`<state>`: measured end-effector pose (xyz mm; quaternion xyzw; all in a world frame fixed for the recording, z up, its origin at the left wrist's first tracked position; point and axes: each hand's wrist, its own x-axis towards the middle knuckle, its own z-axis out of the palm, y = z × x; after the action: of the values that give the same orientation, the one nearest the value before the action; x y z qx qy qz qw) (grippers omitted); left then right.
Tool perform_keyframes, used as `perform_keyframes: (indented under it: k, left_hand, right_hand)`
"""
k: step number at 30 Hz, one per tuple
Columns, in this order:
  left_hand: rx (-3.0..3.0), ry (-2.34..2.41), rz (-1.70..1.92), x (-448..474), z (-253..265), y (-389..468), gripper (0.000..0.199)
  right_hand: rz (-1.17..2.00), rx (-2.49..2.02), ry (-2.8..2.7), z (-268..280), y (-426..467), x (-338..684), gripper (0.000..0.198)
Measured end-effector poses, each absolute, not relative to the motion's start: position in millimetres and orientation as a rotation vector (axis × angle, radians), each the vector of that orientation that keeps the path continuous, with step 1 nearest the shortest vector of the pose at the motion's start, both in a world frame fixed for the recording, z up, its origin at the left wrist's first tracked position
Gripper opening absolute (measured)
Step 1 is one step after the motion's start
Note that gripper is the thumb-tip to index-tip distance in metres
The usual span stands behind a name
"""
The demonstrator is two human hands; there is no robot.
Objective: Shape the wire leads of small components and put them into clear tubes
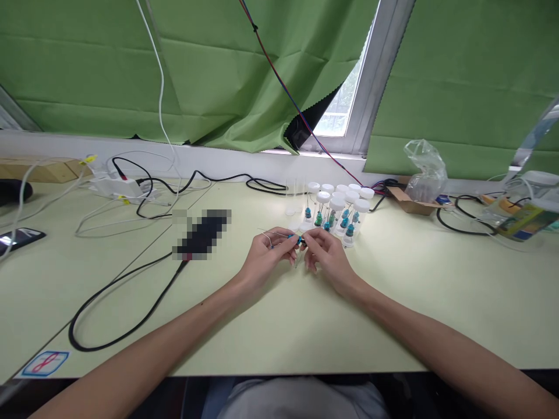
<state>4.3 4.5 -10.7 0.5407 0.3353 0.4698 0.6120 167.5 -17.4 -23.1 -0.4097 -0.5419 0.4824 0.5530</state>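
Observation:
My left hand and my right hand meet above the table, fingertips almost touching. Both pinch a small blue piece with thin wires. Its fine wires stick out to the left past my left fingers, and something thin points down between the hands. Fingers cover most of the piece, so its exact kind does not show. Just beyond my hands stand several clear plastic tubes with white caps, upright and close together. Inside them are similar blue and green pieces with thin wires.
Left lies a pixelated dark object with a black cable looping toward me. A phone and a white power strip are farther left. At the right stand a cardboard box with a plastic bag and a yellow-labelled container.

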Motion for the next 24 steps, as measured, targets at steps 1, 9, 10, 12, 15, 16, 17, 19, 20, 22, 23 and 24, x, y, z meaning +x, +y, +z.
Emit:
perform_keyframes:
  k: [1,9,10,12,15,16,17,19,20,22,23,24]
  left_hand:
    - [1.246,0.772,1.083,4.2,-10.6,4.3,0.029]
    - [1.315,0.766,1.056,4.4,-12.0,3.3,0.028]
    - [1.323,0.765,1.050,4.7,-11.7,2.9,0.028]
    - [1.334,0.762,1.039,5.2,-11.0,2.2,0.027]
    - [1.339,0.751,1.031,5.2,-10.9,2.3,0.027]
    - [1.337,0.751,1.035,4.9,-11.2,2.7,0.027]
    - [1.337,0.756,1.041,4.5,-11.5,3.2,0.027]
    - [1.335,0.778,1.058,3.5,-11.9,4.4,0.028]
    - [1.334,0.787,1.065,3.0,-11.9,4.9,0.028]
    - [1.331,0.800,1.075,2.3,-11.5,5.6,0.029]
    - [1.326,0.802,1.077,2.1,-11.2,5.7,0.029]
    - [1.320,0.803,1.078,2.2,-10.9,5.8,0.030]
  right_hand:
    - [1.135,-0.963,-1.287,-22.3,-18.0,167.6,0.037]
    - [1.162,-0.948,-1.290,-24.3,-18.2,167.5,0.035]
    - [1.158,-0.951,-1.294,-25.5,-17.7,167.5,0.036]
    - [1.146,-0.959,-1.297,-27.6,-16.8,167.3,0.038]
    - [1.144,-0.966,-1.286,-28.4,-16.0,167.2,0.041]
    - [1.141,-0.966,-1.282,-27.9,-16.0,167.3,0.040]
    - [1.131,-0.965,-1.281,-27.2,-16.1,167.5,0.039]
    - [1.093,-0.961,-1.291,-25.6,-16.7,167.9,0.035]
    - [1.073,-0.953,-1.298,-24.9,-17.1,168.2,0.033]
    - [1.049,-0.930,-1.299,-24.5,-17.6,168.4,0.032]
    - [1.047,-0.920,-1.292,-24.7,-17.7,168.4,0.032]
    - [1.047,-0.915,-1.285,-25.0,-17.5,168.3,0.033]
